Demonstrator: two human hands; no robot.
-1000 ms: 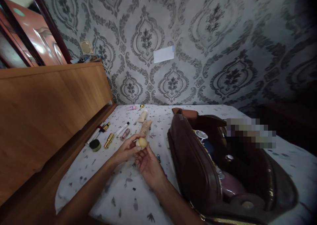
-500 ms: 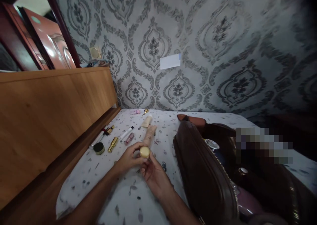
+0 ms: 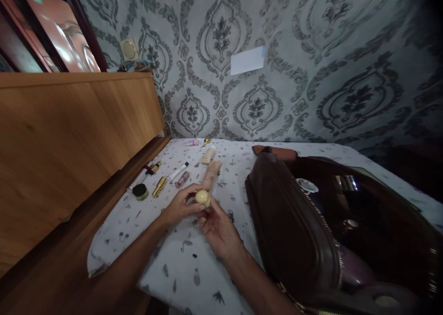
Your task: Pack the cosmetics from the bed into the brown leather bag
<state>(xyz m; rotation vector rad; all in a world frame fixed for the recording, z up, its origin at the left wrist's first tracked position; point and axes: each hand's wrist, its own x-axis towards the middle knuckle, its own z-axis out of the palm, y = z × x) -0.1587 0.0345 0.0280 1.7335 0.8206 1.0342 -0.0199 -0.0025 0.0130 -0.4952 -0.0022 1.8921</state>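
Observation:
A small round jar with a yellow-gold lid [image 3: 202,196] is pinched between both hands over the patterned white sheet [image 3: 180,278]. My left hand [image 3: 182,207] grips its left side with thumb and fingers. From the right, my right hand [image 3: 221,232] closes on its lower right side, fingers curled under. Just beyond the jar lies a beige tube [image 3: 212,172], partly behind the fingers, and past it a cream tube with a white cap [image 3: 208,155]. Left of the hands lie a pink lip gloss [image 3: 182,179], a white tube with a black cap [image 3: 178,172] and a gold lipstick [image 3: 159,186].
A dark green jar [image 3: 140,192] sits at the left edge near the wooden board [image 3: 86,116]. On the right stands an unzipped brown bag [image 3: 294,227] with a pink item [image 3: 355,264] inside. The patterned wall [image 3: 221,88] rises behind.
My view has tilted down and shifted slightly, so the wall and bed things sit higher. Both hands still hold the jar, its lid facing me.

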